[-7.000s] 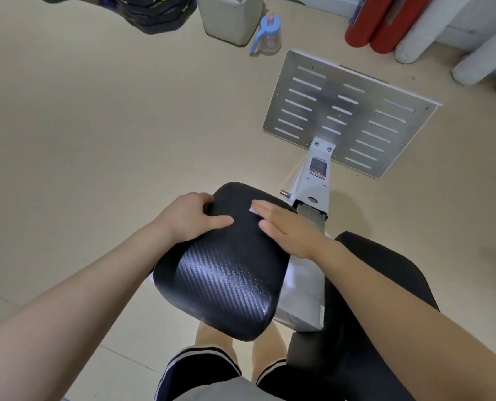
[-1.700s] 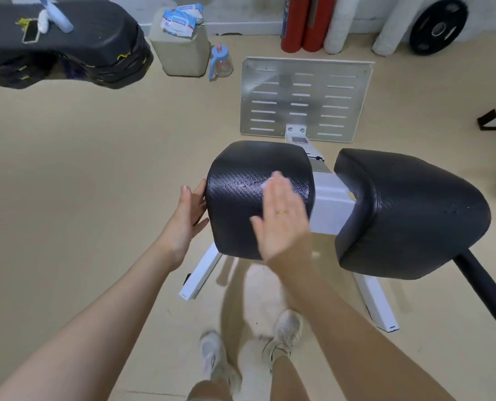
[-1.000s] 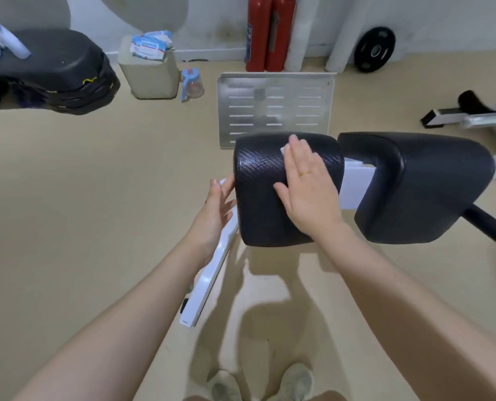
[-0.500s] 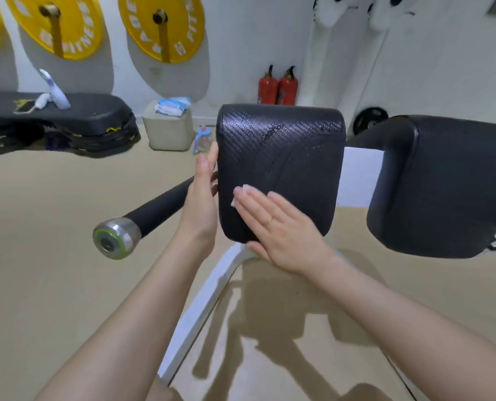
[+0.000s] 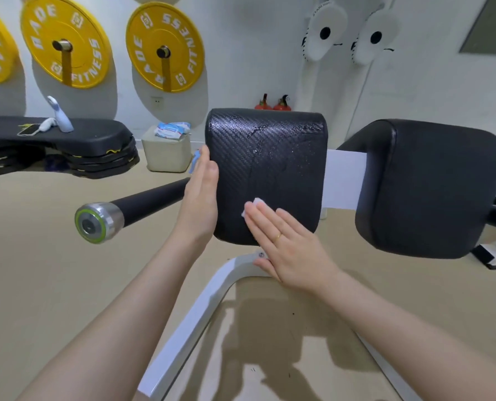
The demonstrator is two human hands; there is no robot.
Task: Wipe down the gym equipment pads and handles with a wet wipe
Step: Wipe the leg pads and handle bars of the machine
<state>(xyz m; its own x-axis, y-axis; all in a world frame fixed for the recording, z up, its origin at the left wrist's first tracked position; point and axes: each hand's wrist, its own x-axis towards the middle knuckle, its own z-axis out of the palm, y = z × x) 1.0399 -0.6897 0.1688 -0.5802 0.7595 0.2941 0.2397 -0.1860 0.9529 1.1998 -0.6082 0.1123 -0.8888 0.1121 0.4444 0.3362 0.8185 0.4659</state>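
A black carbon-weave pad faces me at mid-frame, its face streaked with wet marks. My right hand lies flat on the pad's lower front and presses a white wet wipe under straight fingers; only a corner of the wipe shows. My left hand rests flat against the pad's left side, fingers straight. A second black pad sits to the right, joined by a white bracket. A black handle bar with a silver end cap sticks out to the left.
The white frame leg runs down toward me over the beige floor. Stacked black step platforms and a beige bin topped with wipe packs stand at the back left. Yellow weight plates hang on the wall.
The view has dropped from above the pad to level with its front face. My right hand with the wipe has slid to the pad's lower front edge; my left hand stays on the left side.
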